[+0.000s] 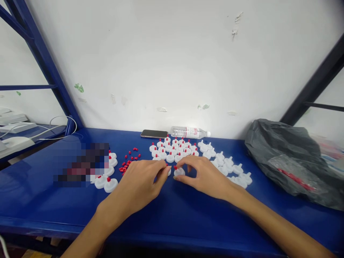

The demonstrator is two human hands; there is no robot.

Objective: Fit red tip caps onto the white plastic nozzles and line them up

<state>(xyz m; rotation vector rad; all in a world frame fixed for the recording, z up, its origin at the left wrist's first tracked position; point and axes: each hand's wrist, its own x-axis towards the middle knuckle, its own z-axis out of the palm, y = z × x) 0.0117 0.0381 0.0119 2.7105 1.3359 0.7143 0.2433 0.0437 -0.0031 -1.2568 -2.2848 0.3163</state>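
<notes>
My right hand (205, 175) has its thumb and fingers curled round a white round nozzle cap (179, 172) with a small red tip on top, low over the blue table (188, 222). Just left of it, my left hand (145, 175) is closed, thumb and fingertips pinched together. What the left fingers hold, if anything, is hidden; part of another white cap shows right behind them. Beyond the hands stand many white caps with red tips (170, 157). Small loose red tips (125, 166) lie beside my left hand. To the right are white caps without red tips (228, 163).
A phone (154, 134) and a clear plastic bottle (188, 132) lie along the wall. More red-tipped caps (110, 185) sit at left beside a blurred patch. A dark plastic bag (290, 161) with a clear packet of red pieces (295, 179) is on the right.
</notes>
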